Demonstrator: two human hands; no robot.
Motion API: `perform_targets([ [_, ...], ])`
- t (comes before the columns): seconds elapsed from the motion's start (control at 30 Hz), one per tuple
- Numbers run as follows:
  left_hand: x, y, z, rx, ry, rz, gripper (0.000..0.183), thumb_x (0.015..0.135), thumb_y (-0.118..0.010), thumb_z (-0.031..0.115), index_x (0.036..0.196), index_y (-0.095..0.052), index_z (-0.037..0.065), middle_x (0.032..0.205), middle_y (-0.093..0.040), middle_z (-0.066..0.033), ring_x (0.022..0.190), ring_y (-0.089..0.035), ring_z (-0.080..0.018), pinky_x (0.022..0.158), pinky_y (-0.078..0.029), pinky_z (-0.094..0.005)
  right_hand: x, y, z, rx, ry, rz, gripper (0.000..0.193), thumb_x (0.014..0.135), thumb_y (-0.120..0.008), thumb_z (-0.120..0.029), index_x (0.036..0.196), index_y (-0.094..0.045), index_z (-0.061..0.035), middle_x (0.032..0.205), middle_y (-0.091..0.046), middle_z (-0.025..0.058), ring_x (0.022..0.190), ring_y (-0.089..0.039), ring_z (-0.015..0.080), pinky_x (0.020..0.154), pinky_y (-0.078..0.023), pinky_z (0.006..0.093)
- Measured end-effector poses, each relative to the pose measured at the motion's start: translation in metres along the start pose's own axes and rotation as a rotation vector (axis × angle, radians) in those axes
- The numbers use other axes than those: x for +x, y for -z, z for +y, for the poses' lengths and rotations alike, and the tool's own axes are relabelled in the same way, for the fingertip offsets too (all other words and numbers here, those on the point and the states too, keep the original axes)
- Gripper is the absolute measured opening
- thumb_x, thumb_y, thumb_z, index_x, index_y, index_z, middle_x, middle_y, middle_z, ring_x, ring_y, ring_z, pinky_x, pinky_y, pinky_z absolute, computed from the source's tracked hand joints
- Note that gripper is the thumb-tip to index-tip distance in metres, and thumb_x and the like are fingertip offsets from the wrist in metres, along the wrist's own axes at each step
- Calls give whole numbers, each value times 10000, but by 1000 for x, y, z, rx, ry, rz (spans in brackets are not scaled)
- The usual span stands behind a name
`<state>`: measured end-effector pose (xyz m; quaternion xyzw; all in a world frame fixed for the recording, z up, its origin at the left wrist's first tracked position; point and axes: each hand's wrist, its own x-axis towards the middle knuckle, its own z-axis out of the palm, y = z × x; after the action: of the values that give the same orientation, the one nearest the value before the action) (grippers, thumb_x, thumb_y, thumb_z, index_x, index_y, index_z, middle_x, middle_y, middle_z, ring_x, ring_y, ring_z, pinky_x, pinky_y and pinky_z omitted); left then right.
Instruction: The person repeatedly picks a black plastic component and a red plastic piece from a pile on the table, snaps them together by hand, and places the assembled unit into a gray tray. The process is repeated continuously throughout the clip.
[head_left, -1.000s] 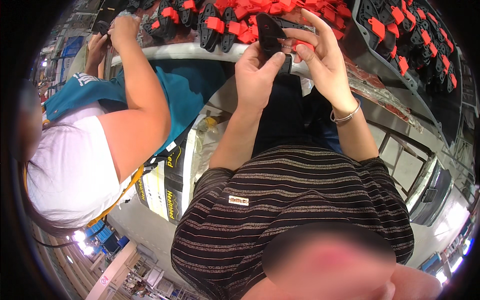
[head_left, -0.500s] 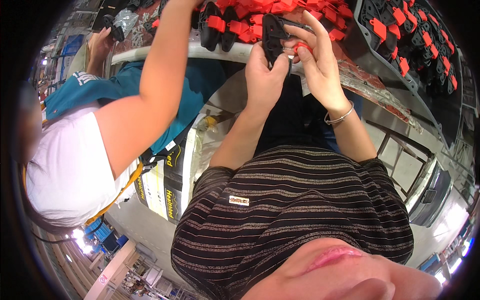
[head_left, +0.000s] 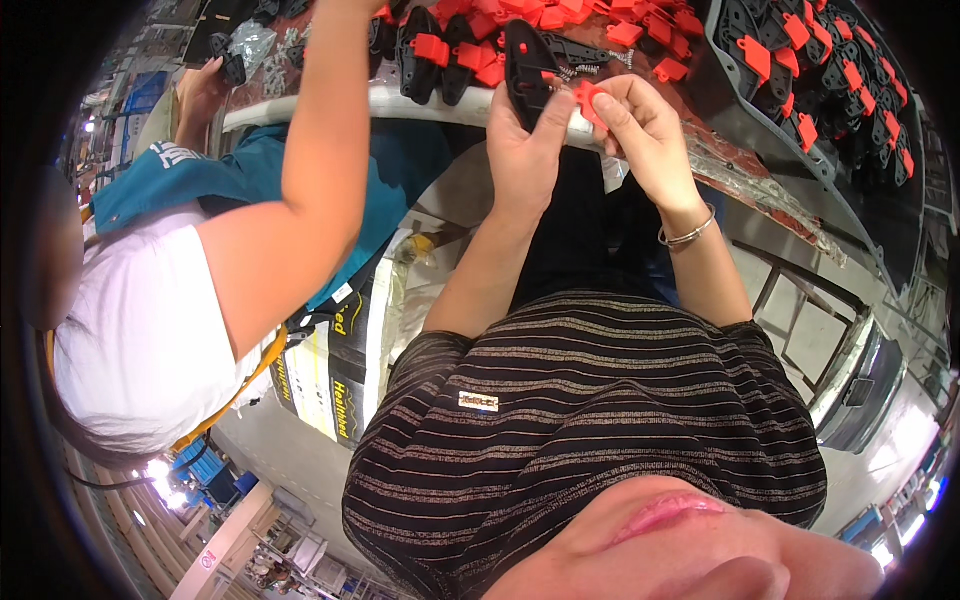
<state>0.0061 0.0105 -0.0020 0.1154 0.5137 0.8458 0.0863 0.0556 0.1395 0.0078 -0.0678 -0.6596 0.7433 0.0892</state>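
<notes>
The left hand (head_left: 525, 165) grips an oblong black plastic body (head_left: 520, 75), the right hand (head_left: 642, 130) an unfitted red plastic tab (head_left: 592, 104), while already-tabbed bodies (head_left: 757, 58) crowd the upper-right grey plastic bin (head_left: 838, 186).

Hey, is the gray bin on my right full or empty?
Not empty: black plastic parts with red tabs lie heaped inside the gray bin. Whether it's completely full, I can't tell.

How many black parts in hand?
2: one black part in the wearer's left hand; a second black part in the co-worker's hand, upper left. The co-worker's other hand is out of frame, possibly holding more.
</notes>
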Motion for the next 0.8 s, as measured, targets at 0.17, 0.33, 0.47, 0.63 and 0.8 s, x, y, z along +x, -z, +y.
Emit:
perform_targets([
  [0.17, -1, -5, 6, -83, -2, 1, 103, 918, -563, 71, 1015, -541, 45, 889, -581, -11, 718, -531, -69, 589, -449, -210, -4, -6, -3, -83, 141, 57, 231, 904, -613, -235, 953, -559, -16, 662, -538, -19, 580, -488, 46, 527, -401, 205],
  [0.33, -2, -6, 10, -108, 3, -23, 130, 910, -577, 71, 1033, -543, 47, 909, -593, -8, 748, -555, -72, 623, -473, -210, -4, -9, 1, -527, 370, 191, 209, 850, -656, -204, 945, -571, -38, 660, -580, 34, 559, -562, 136, 537, -442, 262],
  [0.47, -3, -5, 13, -162, 93, -1, 130, 907, -583, 77, 1031, -554, 50, 914, -599, -7, 759, -566, -83, 635, -481, -220, -4, -11, -4, -772, 555, 251, 199, 813, -677, -197, 926, -585, -61, 689, -613, 53, 579, -588, 210, 528, -443, 288],
  [0.63, -3, -9, 25, -289, 279, 26, 121, 888, -610, 70, 999, -574, 35, 881, -608, -28, 719, -544, -93, 609, -437, -226, 1, -3, -3, -787, 653, 159, 198, 818, -674, -201, 917, -580, -59, 683, -605, 53, 592, -591, 202, 536, -447, 287],
  [0.8, 0, -9, 27, -257, 348, -1, 96, 912, -581, 91, 994, -568, 42, 865, -605, -24, 701, -549, -92, 578, -429, -211, -3, -6, -7, -282, 301, 42, 216, 862, -651, -215, 927, -556, -32, 661, -587, 32, 607, -586, 113, 537, -443, 278],
])
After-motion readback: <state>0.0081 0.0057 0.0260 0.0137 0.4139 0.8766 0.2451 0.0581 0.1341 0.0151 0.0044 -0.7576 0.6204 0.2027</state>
